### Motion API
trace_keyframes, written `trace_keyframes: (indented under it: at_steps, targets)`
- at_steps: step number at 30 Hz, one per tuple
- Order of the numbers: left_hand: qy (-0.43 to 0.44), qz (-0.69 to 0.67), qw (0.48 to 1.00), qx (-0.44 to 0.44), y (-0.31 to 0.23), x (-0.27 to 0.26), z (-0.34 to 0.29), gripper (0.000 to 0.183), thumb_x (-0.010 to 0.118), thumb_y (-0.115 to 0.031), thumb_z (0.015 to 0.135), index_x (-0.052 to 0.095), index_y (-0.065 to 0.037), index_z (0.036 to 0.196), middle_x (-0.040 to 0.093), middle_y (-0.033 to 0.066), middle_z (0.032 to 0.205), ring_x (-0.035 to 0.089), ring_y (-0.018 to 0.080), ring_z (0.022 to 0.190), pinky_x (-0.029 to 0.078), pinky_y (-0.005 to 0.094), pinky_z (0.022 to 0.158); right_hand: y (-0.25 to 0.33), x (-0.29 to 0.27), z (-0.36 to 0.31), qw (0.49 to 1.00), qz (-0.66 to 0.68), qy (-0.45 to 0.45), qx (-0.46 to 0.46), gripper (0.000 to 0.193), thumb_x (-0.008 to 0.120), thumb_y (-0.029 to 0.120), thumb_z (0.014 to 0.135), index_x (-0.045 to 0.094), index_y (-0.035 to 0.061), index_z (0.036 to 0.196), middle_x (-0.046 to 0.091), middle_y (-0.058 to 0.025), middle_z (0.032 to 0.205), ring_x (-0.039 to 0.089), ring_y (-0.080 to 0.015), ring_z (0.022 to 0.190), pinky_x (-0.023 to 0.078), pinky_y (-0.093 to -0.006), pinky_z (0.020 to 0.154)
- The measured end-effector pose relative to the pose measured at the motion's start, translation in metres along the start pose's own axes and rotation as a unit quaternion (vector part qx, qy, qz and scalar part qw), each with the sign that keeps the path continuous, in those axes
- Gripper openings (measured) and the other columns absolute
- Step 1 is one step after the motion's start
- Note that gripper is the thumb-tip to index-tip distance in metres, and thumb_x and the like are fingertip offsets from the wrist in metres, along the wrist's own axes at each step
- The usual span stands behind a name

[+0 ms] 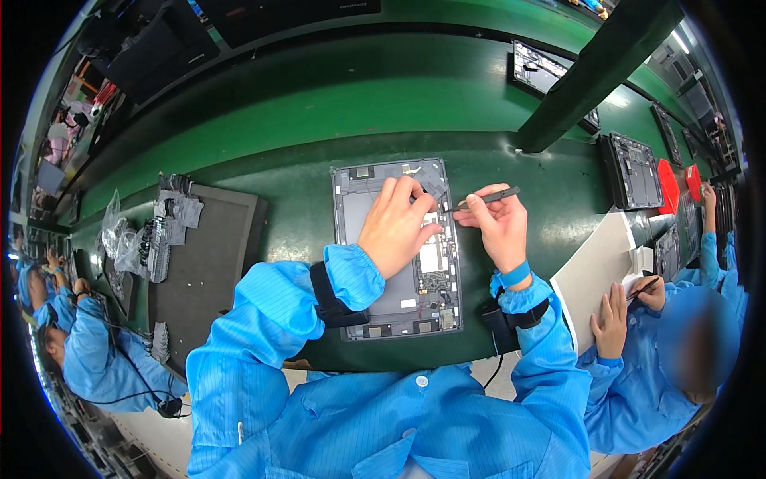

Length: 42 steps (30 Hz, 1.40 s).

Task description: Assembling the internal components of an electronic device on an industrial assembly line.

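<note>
An opened tablet housing (363, 263) with exposed circuit boards lies flat on the green bench in front of me. My left hand (395, 229) rests over its upper middle, fingers bent down onto the parts inside. Thumb and forefinger stand apart; the other fingertips are partly hidden. Beside those fingers, at the top right of the housing, is a dark grey flap (433, 177). My right hand (501, 230) is closed round dark tweezers (499, 195), whose tip points left to the housing's right edge. A silvery plate (431, 257) shows below my left hand.
A dark foam-topped tray (209, 267) stands left, with stacked small grey parts (169, 239) and clear plastic bags (124, 243). Stacked tablet housings (633, 172) and red holders (669, 188) are at right. A dark post (602, 76) rises there. Co-workers sit on both sides.
</note>
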<state>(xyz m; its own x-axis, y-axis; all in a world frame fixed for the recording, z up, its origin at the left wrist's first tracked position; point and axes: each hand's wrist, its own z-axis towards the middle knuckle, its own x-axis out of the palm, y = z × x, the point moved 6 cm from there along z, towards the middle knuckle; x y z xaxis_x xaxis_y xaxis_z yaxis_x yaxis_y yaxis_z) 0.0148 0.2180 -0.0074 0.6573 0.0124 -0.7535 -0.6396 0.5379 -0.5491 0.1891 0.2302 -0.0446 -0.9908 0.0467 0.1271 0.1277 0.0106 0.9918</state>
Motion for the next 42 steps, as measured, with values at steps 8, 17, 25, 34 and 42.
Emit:
trace_keyframes:
  at_steps: [8, 17, 25, 34, 42]
  targets:
    - [-0.009, 0.003, 1.0, 0.005, 0.002, 0.0, 0.0, 0.028, 0.08, -0.017, 0.074, 0.063, -0.005, 0.094, 0.051, 0.0091, 0.101, 0.049, 0.0275, 0.093, 0.045, 0.0381, 0.081, -0.006, 0.0, 0.0, 1.0, 0.014, -0.003, -0.001, 0.016, 0.063, 0.002, 0.092, 0.05, -0.0031, 0.101, 0.066, -0.0139, 0.087, 0.071, -0.0215, 0.075, 0.06, -0.0291, 0.064]
    - [0.006, -0.019, 0.999, 0.029, 0.006, 0.001, 0.0, 0.027, 0.079, -0.019, 0.075, 0.068, -0.007, 0.096, 0.054, 0.0064, 0.097, 0.05, 0.0266, 0.092, 0.046, 0.0368, 0.08, -0.009, 0.001, 0.001, 1.0, 0.011, -0.004, -0.007, 0.016, 0.063, 0.002, 0.092, 0.05, -0.0023, 0.1, 0.066, -0.0132, 0.085, 0.071, -0.0204, 0.074, 0.06, -0.0285, 0.064]
    - [0.03, 0.006, 0.998, 0.051, 0.001, 0.002, 0.001, 0.031, 0.075, -0.018, 0.079, 0.069, -0.011, 0.108, 0.055, 0.0056, 0.1, 0.051, 0.0266, 0.094, 0.047, 0.0366, 0.083, -0.01, 0.001, 0.0, 1.0, 0.014, -0.001, -0.014, 0.016, 0.063, 0.002, 0.092, 0.051, -0.0021, 0.1, 0.066, -0.0128, 0.085, 0.071, -0.0192, 0.074, 0.06, -0.0277, 0.064]
    - [0.057, 0.005, 0.998, 0.036, 0.005, 0.003, 0.002, 0.033, 0.075, -0.02, 0.079, 0.068, -0.014, 0.112, 0.053, 0.0066, 0.105, 0.05, 0.0277, 0.096, 0.046, 0.0371, 0.086, -0.007, 0.002, -0.012, 0.997, 0.031, -0.058, -0.03, 0.015, 0.063, 0.003, 0.093, 0.051, -0.0031, 0.099, 0.065, -0.0122, 0.087, 0.071, -0.02, 0.076, 0.06, -0.0277, 0.065]
    - [0.069, -0.002, 0.997, 0.027, 0.005, 0.003, 0.004, 0.034, 0.076, -0.02, 0.079, 0.068, -0.014, 0.112, 0.052, 0.0068, 0.105, 0.049, 0.028, 0.097, 0.046, 0.0374, 0.086, -0.004, 0.004, -0.013, 0.996, -0.015, -0.046, -0.077, 0.014, 0.062, 0.002, 0.093, 0.051, -0.0026, 0.1, 0.065, -0.0115, 0.089, 0.071, -0.0193, 0.078, 0.059, -0.0268, 0.065]
